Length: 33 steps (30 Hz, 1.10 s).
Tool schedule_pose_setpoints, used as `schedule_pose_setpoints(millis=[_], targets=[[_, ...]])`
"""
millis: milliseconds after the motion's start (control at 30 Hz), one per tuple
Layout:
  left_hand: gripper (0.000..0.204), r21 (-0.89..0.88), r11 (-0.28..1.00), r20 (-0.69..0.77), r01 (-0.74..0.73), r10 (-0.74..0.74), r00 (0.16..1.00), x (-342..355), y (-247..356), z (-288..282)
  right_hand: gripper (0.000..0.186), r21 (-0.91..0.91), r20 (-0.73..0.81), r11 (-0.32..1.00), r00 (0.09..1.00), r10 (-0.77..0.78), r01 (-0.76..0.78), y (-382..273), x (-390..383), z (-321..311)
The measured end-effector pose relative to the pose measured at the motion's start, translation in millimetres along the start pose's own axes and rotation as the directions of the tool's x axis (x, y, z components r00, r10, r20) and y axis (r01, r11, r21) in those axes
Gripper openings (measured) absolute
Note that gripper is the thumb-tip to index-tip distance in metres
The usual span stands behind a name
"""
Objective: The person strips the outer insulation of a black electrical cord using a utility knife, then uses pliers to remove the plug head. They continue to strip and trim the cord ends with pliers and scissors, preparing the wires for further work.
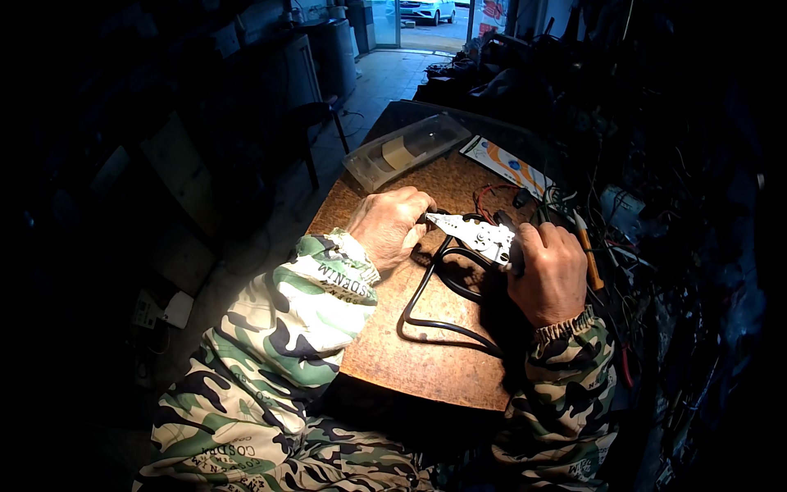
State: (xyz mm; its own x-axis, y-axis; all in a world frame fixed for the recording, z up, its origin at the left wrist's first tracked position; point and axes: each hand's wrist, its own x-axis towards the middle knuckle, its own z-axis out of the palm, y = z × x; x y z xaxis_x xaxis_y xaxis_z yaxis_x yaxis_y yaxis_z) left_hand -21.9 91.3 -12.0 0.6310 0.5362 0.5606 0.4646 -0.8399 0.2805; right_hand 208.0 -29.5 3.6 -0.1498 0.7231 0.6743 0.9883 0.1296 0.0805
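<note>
My right hand (551, 272) is closed round the handles of a pair of silver wire strippers (485, 238), whose jaws point left toward my other hand. Fingers curled, my left hand (395, 223) grips the end of a black cable (420, 297) right at the tool's tip. The exact cable end between the fingers and the jaws is partly hidden. From there the cable loops over the brown wooden tabletop (443, 373) below both hands and runs off under my right wrist.
At the table's far side lie a clear plastic tray (369, 172) and a white-and-orange package (507, 164). Thin red and black wires (484, 197) lie behind the strippers. An orange-handled pointed tool (589, 252) and tangled wires line the right edge. A dark stool (311, 123) stands beyond the left edge.
</note>
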Motion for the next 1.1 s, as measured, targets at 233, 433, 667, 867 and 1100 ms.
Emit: schedule_pose_setpoints(millis=[233, 433, 667, 867, 1100], targets=[[0.022, -0.096, 0.995, -0.023, -0.012, 0.01, 1.0, 0.1, -3.4, -0.5, 0.018, 0.003, 0.022, 1.0, 1.0, 0.0, 0.0, 0.0, 2.0, -3.3], [0.019, -0.158, 0.987, -0.027, -0.014, 0.009, 1.0, 0.0, -4.4, -1.8, 0.009, 0.014, 0.012, 1.0, 1.0, 0.014, -0.014, -0.9, 2.0, -4.4], [0.02, -0.172, 0.983, -0.017, 0.067, -0.071, 0.997, 1.1, -8.6, -5.2, 0.009, 0.035, -0.002, 0.998, 0.998, 0.057, -0.057, 9.2, -0.6, -11.4], [0.02, -0.286, 0.942, -0.043, 0.176, -0.196, 0.98, -5.8, -7.7, -21.2, 0.017, 0.122, -0.046, 0.982, 0.988, 0.149, -0.142, 15.2, 1.6, -2.2], [0.016, -0.589, 0.781, 0.107, 0.208, -0.18, 0.978, -2.3, -1.9, -15.1, 0.019, 0.085, -0.019, 0.985, 0.988, 0.153, -0.151, 12.6, 2.3, -12.2]])
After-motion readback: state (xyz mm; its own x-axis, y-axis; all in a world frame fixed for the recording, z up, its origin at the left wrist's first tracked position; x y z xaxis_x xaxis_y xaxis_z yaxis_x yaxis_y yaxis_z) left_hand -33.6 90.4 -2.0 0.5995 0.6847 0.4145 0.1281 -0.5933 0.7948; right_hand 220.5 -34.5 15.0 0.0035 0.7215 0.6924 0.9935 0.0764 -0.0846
